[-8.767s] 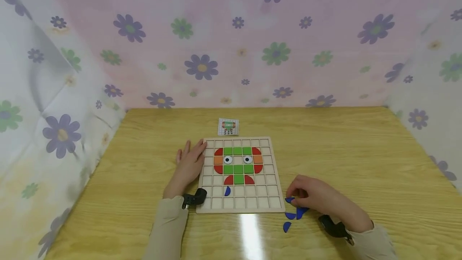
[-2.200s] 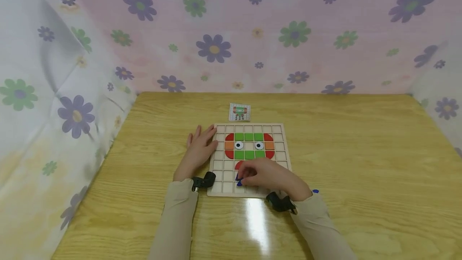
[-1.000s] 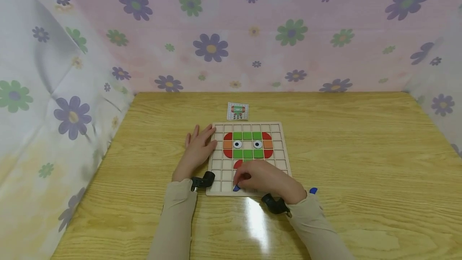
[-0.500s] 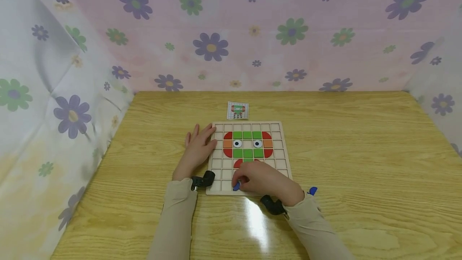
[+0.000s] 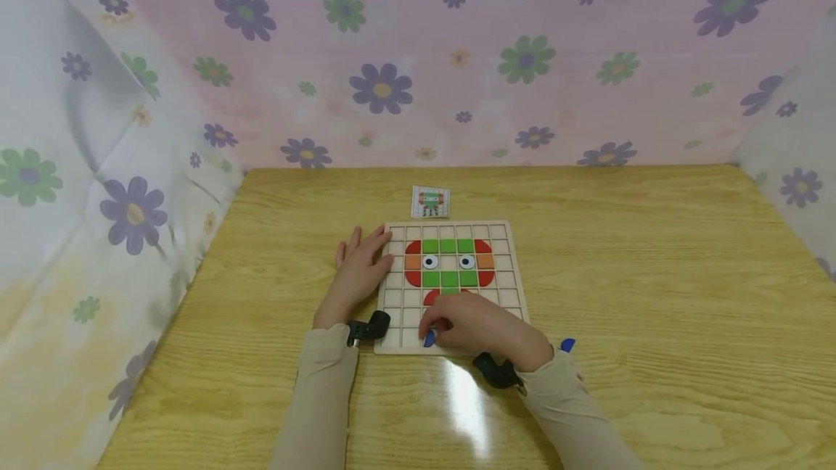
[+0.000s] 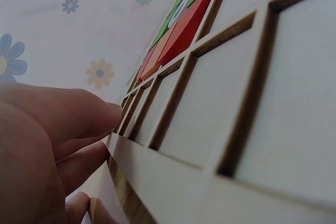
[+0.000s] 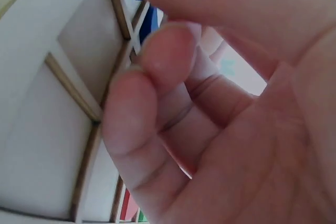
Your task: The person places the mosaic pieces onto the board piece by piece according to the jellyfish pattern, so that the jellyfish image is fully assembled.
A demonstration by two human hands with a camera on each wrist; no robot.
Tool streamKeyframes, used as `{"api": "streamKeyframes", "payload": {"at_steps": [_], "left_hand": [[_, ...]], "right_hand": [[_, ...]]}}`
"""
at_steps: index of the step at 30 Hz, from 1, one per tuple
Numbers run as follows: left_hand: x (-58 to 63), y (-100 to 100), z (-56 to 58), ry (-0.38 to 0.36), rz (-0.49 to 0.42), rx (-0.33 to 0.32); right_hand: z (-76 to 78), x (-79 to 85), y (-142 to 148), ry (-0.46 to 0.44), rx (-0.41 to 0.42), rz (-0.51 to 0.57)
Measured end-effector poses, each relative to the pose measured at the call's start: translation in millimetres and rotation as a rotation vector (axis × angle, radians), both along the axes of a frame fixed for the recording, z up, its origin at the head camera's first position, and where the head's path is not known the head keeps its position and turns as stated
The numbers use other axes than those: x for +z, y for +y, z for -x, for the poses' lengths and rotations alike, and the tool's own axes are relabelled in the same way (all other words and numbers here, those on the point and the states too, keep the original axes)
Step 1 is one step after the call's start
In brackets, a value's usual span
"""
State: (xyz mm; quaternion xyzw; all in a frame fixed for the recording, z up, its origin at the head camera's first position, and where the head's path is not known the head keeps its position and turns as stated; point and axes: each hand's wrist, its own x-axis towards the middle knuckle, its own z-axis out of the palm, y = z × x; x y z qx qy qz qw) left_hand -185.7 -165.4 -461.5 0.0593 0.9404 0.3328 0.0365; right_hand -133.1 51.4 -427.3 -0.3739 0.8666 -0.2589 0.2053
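Note:
A square wooden grid board (image 5: 392,319) lies on the table, with red, orange and green tiles (image 5: 448,278) and two eye discs (image 5: 466,262) forming a face in its cells. My left hand (image 5: 355,274) rests along the board's left edge, its fingertips touching the rim in the left wrist view. Over the lower rows, my right hand (image 5: 480,325) pinches a blue half-round tile (image 5: 429,339) between thumb and curled fingers, at a bottom-row cell. Another blue piece (image 7: 149,24) shows beyond the fingers in the right wrist view. My right hand hides several cells.
Behind the board lies a small printed card (image 5: 430,201) with a similar face pattern. A blue half-round piece (image 5: 567,345) sits on the table (image 5: 653,274) right of the board, beside my right sleeve. Patterned cloth (image 5: 457,93) stands along the table's back and sides.
Earlier, my right hand was at the loose blue pieces right of the board. It has since come over the board's lower rows, where the blue tile now lies flatter. My left hand stays at the edge.

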Motion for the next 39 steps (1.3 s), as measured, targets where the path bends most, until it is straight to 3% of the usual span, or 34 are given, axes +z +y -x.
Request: {"api": "streamKeyframes", "payload": {"at_steps": [5, 15, 24, 39], "left_hand": [[0.9, -1.8, -1.3, 0.001, 0.011, 0.003], [-4.3, -0.1, -3.1, -0.003, 0.002, 0.008], [-0.7, 0.7, -2.0, 0.020, -0.010, 0.008], [0.1, 1.4, -0.7, 0.020, -0.018, 0.006]], "right_hand": [[-0.7, 1.8, 3.5, -0.054, -0.040, 0.036], [-5.9, 1.2, 14.9, 0.022, -0.131, 0.080], [-7.3, -1.1, 42.7, 0.033, -0.212, 0.088], [-10.4, -1.5, 92.7, 0.029, -0.266, 0.078]]}}
